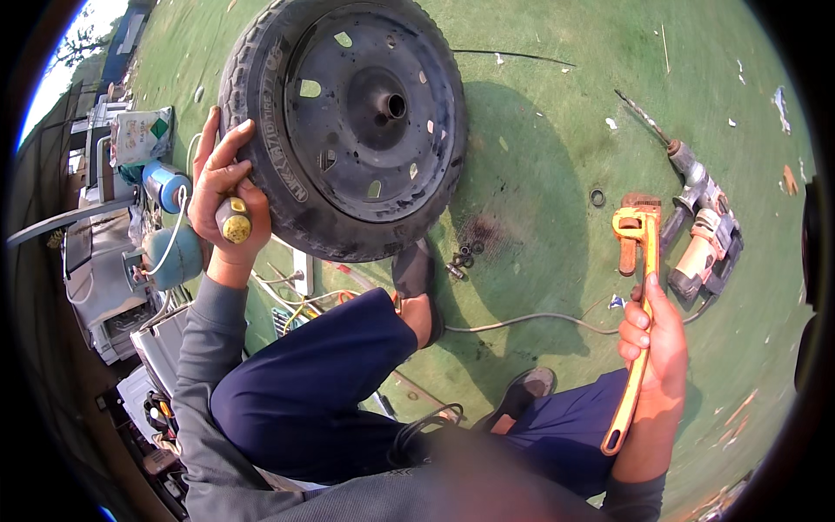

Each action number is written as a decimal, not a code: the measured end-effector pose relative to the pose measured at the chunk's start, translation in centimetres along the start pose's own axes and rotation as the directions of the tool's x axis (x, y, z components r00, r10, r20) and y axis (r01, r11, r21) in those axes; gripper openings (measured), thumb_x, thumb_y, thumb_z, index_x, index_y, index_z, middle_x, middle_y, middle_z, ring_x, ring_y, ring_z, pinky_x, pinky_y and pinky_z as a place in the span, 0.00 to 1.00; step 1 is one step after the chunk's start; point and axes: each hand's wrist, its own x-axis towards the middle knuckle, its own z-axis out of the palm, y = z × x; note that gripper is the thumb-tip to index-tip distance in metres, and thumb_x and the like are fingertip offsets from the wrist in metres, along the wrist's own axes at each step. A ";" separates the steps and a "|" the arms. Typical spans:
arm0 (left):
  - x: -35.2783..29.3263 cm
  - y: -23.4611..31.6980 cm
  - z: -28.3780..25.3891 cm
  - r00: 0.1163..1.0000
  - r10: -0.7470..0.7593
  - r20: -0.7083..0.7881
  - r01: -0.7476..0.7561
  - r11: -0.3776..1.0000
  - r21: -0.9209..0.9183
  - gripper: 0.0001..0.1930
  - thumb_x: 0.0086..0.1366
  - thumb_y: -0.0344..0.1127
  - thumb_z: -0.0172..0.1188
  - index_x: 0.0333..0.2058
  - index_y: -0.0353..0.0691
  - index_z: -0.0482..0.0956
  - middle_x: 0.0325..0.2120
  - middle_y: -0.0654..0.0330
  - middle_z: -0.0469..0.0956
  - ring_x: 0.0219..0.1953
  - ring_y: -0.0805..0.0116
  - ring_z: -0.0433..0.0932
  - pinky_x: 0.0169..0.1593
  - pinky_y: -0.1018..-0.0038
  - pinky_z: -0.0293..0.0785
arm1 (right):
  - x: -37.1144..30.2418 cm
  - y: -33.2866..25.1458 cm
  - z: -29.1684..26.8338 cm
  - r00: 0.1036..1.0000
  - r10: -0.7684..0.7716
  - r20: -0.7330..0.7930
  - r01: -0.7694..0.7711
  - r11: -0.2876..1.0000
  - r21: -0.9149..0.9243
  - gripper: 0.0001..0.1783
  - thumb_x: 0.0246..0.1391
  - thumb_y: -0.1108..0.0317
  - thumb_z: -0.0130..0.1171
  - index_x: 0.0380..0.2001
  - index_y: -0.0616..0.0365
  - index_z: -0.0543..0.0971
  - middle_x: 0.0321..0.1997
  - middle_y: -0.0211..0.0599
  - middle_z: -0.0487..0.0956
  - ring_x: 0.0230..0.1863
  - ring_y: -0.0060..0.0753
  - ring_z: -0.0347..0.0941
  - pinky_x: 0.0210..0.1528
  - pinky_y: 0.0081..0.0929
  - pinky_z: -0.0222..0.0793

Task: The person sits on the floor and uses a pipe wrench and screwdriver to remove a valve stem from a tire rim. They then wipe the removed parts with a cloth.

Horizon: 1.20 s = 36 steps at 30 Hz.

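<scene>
My right hand (651, 335) is wrapped round the handle of an orange pipe wrench (639, 374), held upright with its rusty jaw pointing away from me. At the left, my left hand (228, 191) is closed round a tool with a worn yellow handle (235, 223), seen end-on; its far end is hidden. The same hand's fingers lie against the side of a black tyre on a steel wheel (348, 213), which stands tilted toward me. A short metal tube (394, 106) sticks out of the wheel's centre.
A corded rotary hammer drill (703, 222) lies at the right, its cable (522, 321) crossing the green floor. Small metal parts (464, 258) and a black ring (597, 197) lie between. Gas cylinders (171, 258), a bag (142, 137) and appliances crowd the left.
</scene>
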 end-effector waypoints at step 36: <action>16.0 18.4 10.6 0.705 0.511 0.492 -0.467 0.856 -0.220 0.19 0.48 0.31 0.75 0.41 0.41 0.84 0.54 0.60 0.84 0.73 0.51 0.68 0.75 0.45 0.59 | -2.8 -1.4 -3.3 0.985 -0.152 -0.080 0.163 0.974 0.158 0.21 0.71 0.45 0.61 0.40 0.51 0.71 0.21 0.18 0.63 0.15 0.12 0.56 0.15 0.17 0.54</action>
